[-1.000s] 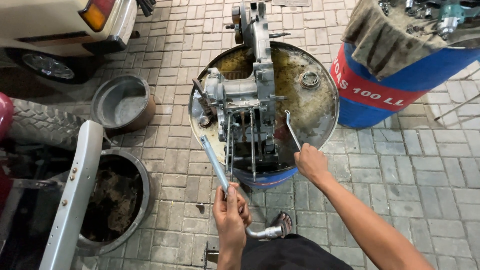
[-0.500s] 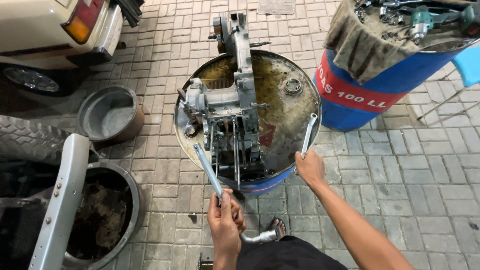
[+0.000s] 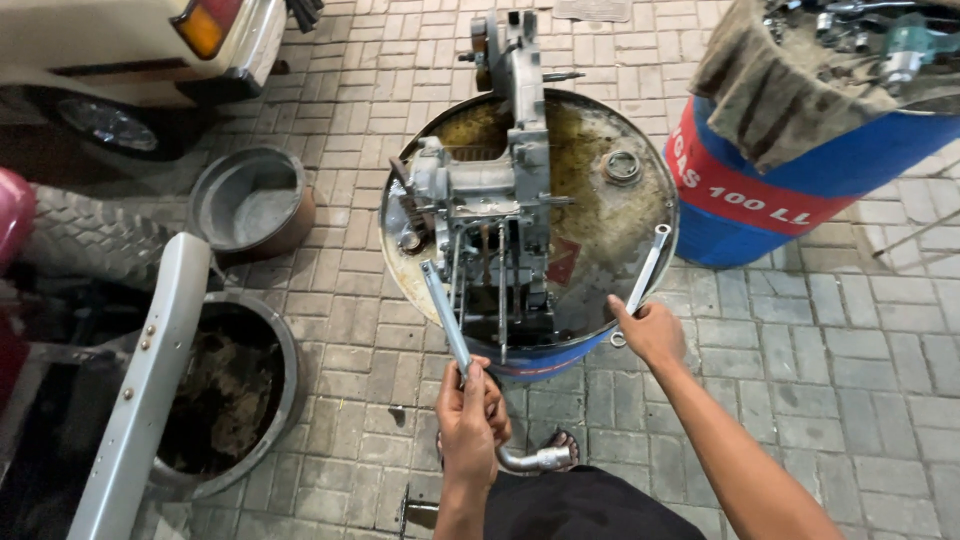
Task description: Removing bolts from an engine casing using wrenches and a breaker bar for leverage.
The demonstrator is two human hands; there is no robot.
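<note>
My left hand [image 3: 470, 415] grips the long wrench [image 3: 446, 318], right hand [image 3: 652, 332] pinches a spanner [image 3: 642, 272] at four o'clock; the engine [image 3: 490, 215] (greasy drum) could slip.

Left hand [image 3: 470, 415] low in view, just left of centre, forearm rising straight up from the bottom edge, bare. Fingers curled tight round a thin bar, thumb side up, knuckles toward the camera, wrist in line with the forearm. Right hand [image 3: 650, 333] further out and higher, arm stretched from the lower right corner on a long diagonal, elbow nearly straight. Closed round a slim rod (grip seen from the back of the hand only), thumb tucked on the near side, wrist bent slightly inward. Hands well apart, both bare, both gripping.
</note>
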